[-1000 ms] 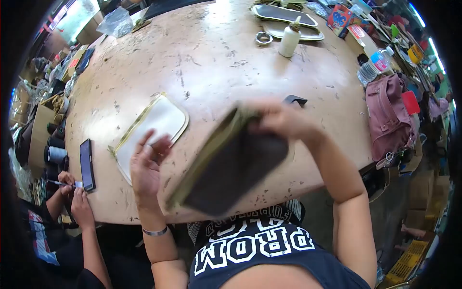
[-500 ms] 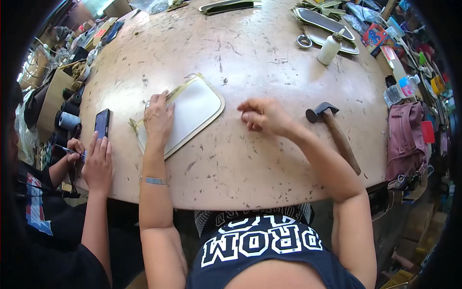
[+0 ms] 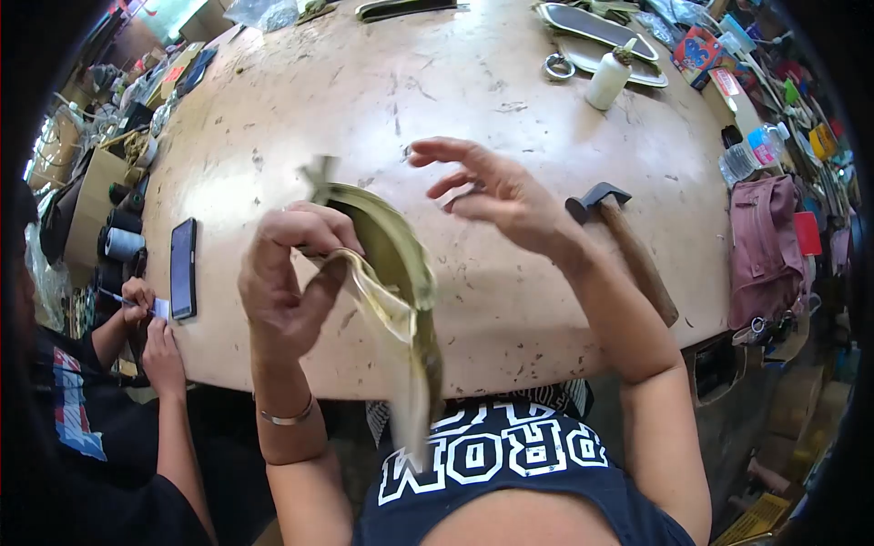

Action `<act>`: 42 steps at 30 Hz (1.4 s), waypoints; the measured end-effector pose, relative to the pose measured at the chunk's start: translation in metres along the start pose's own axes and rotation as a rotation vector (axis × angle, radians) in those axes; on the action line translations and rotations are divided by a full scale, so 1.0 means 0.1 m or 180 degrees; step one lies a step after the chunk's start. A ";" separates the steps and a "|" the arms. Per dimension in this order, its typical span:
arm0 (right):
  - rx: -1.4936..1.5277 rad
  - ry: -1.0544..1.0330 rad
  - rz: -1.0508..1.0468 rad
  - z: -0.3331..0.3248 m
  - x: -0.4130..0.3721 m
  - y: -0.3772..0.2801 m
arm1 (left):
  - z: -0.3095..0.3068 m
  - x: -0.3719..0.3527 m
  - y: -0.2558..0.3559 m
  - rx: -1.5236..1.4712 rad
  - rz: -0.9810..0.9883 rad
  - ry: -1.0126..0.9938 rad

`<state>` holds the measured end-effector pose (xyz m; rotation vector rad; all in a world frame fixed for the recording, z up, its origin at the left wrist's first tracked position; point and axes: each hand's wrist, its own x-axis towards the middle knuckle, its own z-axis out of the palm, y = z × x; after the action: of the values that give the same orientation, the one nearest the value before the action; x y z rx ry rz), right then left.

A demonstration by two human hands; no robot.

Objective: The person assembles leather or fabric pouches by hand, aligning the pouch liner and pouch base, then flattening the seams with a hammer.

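My left hand (image 3: pixel 296 264) is closed on a flexible panel (image 3: pixel 396 246) with rounded edges, olive fabric on one side and a pale white side. The panel hangs tilted above the table's near edge, its lower end smeared by motion in front of my shirt. A loose olive strip (image 3: pixel 320 177) sticks up from its far end. My right hand (image 3: pixel 496 196) is raised over the table to the right of the panel, fingers apart, holding nothing. Beside my right forearm lies a hammer (image 3: pixel 628 246) with a wooden handle.
At the far right stand a white bottle (image 3: pixel 608 80), a metal ring (image 3: pixel 558 65) and stacked oval panels (image 3: pixel 596 32). A pink bag (image 3: pixel 765 237) and a water bottle (image 3: pixel 756 155) line the right edge. On the left, a co-worker's hands (image 3: pixel 150 318) are near a phone (image 3: pixel 184 268).
My left hand has lifted the panel off the table and turned it on edge. My right hand has opened its fingers and moved slightly away. The co-worker's hand has left the phone.
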<state>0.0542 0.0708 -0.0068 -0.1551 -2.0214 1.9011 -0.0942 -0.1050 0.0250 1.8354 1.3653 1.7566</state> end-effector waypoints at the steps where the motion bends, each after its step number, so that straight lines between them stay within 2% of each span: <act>1: 0.0189 -0.0172 -0.0042 0.04 -0.04 -0.03 | 0.06 0.02 -0.03 0.0242 0.0057 0.0099; 2: 0.0372 -0.0343 -0.0246 0.06 -0.05 0.00 | 0.12 0.05 -0.08 0.0468 0.0123 0.0197; 4: -0.0350 -0.0592 -0.1014 0.05 -0.09 -0.08 | 0.19 0.10 -0.17 0.0464 0.0187 0.0415; 6: -0.0407 -0.0055 -0.1071 0.08 -0.14 -0.23 | 0.27 0.18 -0.19 0.0483 0.0360 0.0427; 8: -0.1284 0.0220 -0.1556 0.02 -0.16 -0.38 | 0.33 0.25 -0.08 0.0540 0.0620 0.0271; 9: -0.1788 0.0692 -0.1883 0.07 -0.17 -0.43 | 0.30 0.32 -0.02 0.0854 0.0750 -0.0021; 12: -0.2545 0.1074 -0.1902 0.07 -0.25 -0.41 | 0.28 0.31 0.31 0.0649 0.0272 -0.1325; 14: -0.2716 0.1115 -0.1777 0.09 -0.30 -0.36 | 0.40 0.26 0.40 0.1025 0.0076 -0.1383; 20: -0.2648 0.0847 -0.1594 0.11 -0.46 -0.38 | 0.33 0.17 0.31 0.0904 -0.0070 -0.1217; 24: -0.2308 0.0117 -0.1472 0.15 -0.62 -0.56 | 0.36 0.17 0.33 0.1221 -0.0147 -0.1154; 29: -0.2183 0.0418 -0.1374 0.11 -0.66 -0.48 | 0.44 0.13 0.23 0.1028 -0.0414 -0.1068; 36: -0.1723 0.0418 -0.1048 0.08 -0.73 -0.44 | 0.49 0.16 0.20 0.0944 -0.0586 -0.1318; 42: -0.1947 0.0567 -0.1334 0.15 -0.76 -0.40 | 0.52 0.15 0.18 0.0845 -0.0587 -0.1311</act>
<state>0.1263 0.0292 0.0180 -0.0436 -2.2280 0.9565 -0.0434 -0.0824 0.0349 1.9839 1.5841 1.0716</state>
